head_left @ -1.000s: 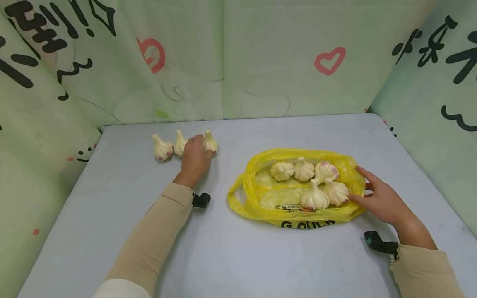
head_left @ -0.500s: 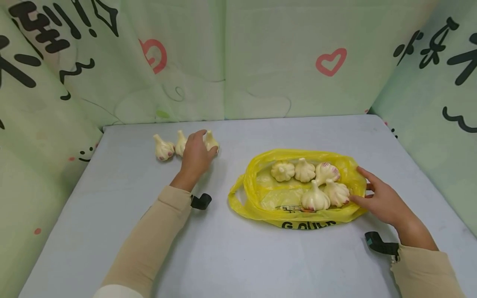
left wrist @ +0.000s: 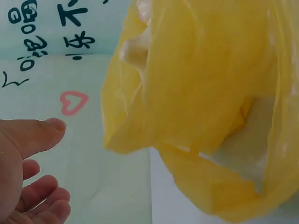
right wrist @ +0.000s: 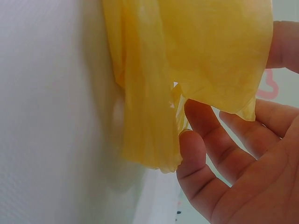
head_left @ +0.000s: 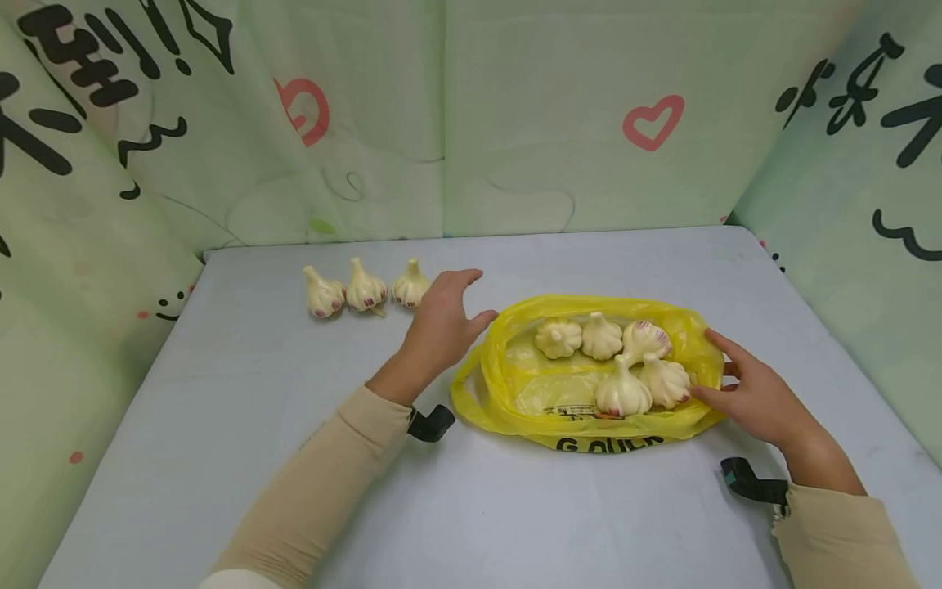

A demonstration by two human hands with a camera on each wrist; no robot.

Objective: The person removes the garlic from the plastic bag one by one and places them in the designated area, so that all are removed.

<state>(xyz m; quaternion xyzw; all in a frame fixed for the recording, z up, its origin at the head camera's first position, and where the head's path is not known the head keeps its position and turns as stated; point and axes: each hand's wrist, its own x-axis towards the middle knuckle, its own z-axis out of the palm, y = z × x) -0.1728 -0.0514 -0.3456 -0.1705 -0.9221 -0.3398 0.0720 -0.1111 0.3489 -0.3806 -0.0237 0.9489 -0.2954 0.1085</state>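
Observation:
In the head view my left hand (head_left: 444, 323) hovers between the garlic row and the bag, thumb and fingers spread around nothing. Just left of it stands a garlic bulb (head_left: 408, 284), its edge partly covered by the fingers. Two more bulbs, the middle one (head_left: 365, 288) and the leftmost one (head_left: 324, 294), line up beside it. My right hand (head_left: 758, 393) holds the right end of a yellow plastic bag (head_left: 508, 417), its thumb on the rim. Several garlic bulbs (head_left: 622, 391) lie inside the open bag. The right wrist view shows curled fingers (right wrist: 194, 154) against the yellow plastic.
The white table (head_left: 515, 515) ends at a printed green curtain (head_left: 515, 164) behind and at both sides. The bag's loop handle (head_left: 467, 393) sticks out to the left, near the left wrist's black camera (head_left: 432, 424).
My left hand has moved right, off the garlic row toward the bag, uncovering the middle bulb. The bulb nearest the hand sits slightly further left. My right hand keeps its place on the bag.

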